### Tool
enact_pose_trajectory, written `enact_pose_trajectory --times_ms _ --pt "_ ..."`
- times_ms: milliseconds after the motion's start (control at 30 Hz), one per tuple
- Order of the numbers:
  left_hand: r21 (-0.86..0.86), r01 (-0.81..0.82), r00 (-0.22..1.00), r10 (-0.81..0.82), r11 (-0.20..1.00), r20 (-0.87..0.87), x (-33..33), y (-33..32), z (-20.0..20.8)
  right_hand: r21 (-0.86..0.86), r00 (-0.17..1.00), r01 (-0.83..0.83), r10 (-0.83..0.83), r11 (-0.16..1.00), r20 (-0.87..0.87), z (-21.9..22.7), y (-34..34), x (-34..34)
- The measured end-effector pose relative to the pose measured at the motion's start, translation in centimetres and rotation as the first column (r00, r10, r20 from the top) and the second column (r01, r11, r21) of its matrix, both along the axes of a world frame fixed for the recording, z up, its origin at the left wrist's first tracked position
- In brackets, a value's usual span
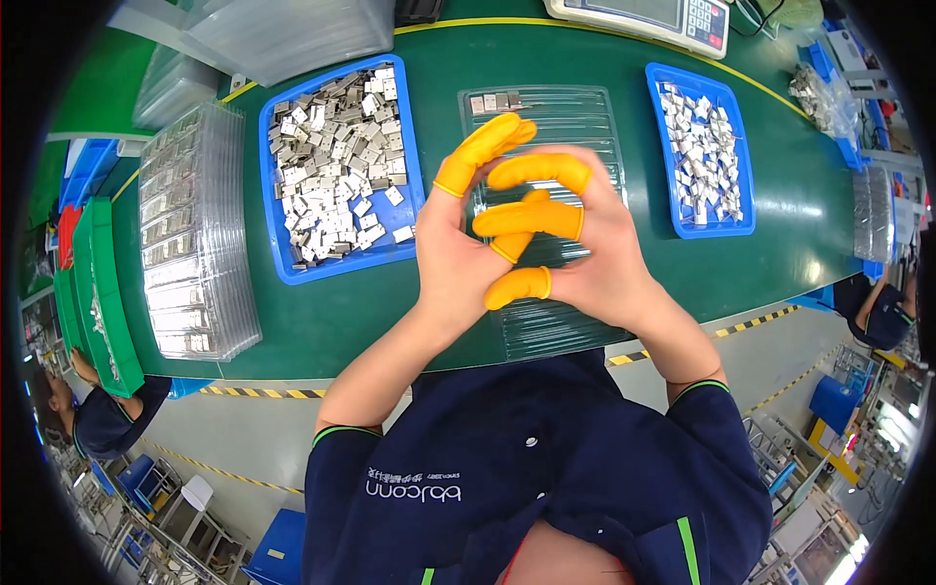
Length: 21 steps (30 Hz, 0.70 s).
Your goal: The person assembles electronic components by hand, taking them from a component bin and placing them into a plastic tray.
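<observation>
My left hand (450, 255) and my right hand (609, 255) meet over a grooved clear plastic tray (585, 132). Yellow finger cots cover several fingertips of both. The fingers curl and pinch together, so whatever lies between them is hidden. A short row of small metal and white connector pieces (495, 102) sits in the tray's far left groove. To the left, a blue tray (341, 267) holds a heap of metal connector shells (331, 166), many with white faces. On the right, a narrower blue tray (721, 232) contains small white parts (697, 156) with thin metal ends.
Filled clear trays stand in a tall stack (195, 234) at the left, beside green bins (107, 292). Clear plastic trays (283, 34) and a scale (653, 15) occupy the far edge. Other people work at the far left (117, 419) and far right (882, 312).
</observation>
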<state>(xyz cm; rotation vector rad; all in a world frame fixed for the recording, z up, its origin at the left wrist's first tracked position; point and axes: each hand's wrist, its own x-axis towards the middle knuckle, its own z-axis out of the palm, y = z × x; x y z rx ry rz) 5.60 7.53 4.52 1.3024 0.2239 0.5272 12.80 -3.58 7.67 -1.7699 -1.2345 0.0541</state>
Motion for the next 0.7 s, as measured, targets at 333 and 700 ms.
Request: enact_pose_trajectory --times_ms 333,700 --pt "0.22 0.18 0.983 -0.18 0.959 -0.022 -0.6 -1.1 0.9 0.015 0.734 -0.237 0.189 0.971 -0.653 0.5 -3.3 0.3" --pt "-0.333 0.378 0.91 -0.413 0.864 -0.036 -1.5 -2.1 3.5 0.091 0.53 -0.246 0.213 0.965 -0.821 0.9 -4.4 -0.2"
